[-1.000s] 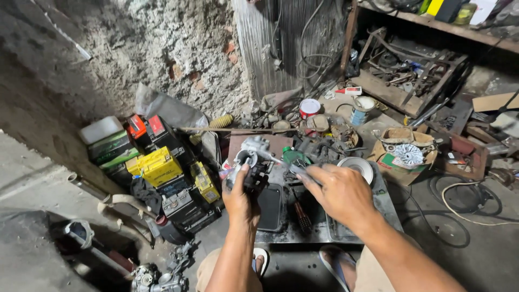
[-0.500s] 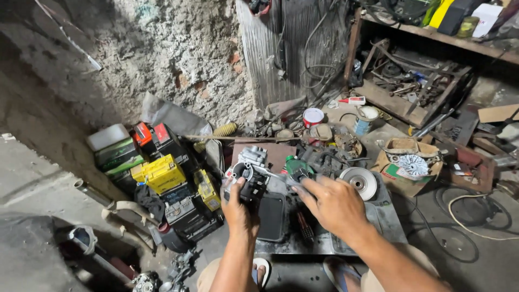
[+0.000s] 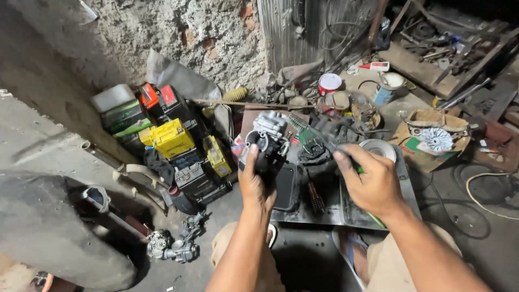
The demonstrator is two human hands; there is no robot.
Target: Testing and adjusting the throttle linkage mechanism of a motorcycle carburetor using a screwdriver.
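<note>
Head cam: left hand (image 3: 255, 181) is clamped around one grimy carburetor (image 3: 267, 141), held up over the metal tray (image 3: 330, 213). Right hand (image 3: 370, 181) is closed on one green-handled brush (image 3: 313, 136), bristle end just beside the carb. Second carburetor (image 3: 172, 247) sits on the floor, lower left. One yellow battery (image 3: 171, 138) in the pile, one red-lidded tin (image 3: 329, 84) behind.

Rough repair workshop: crumbling plaster wall (image 3: 108, 32) far left, stacked black and yellow vehicle batteries (image 3: 173, 140) left, greasy metal tray (image 3: 324, 208) near, cluttered wooden tool shelf (image 3: 432, 59) far right.
</note>
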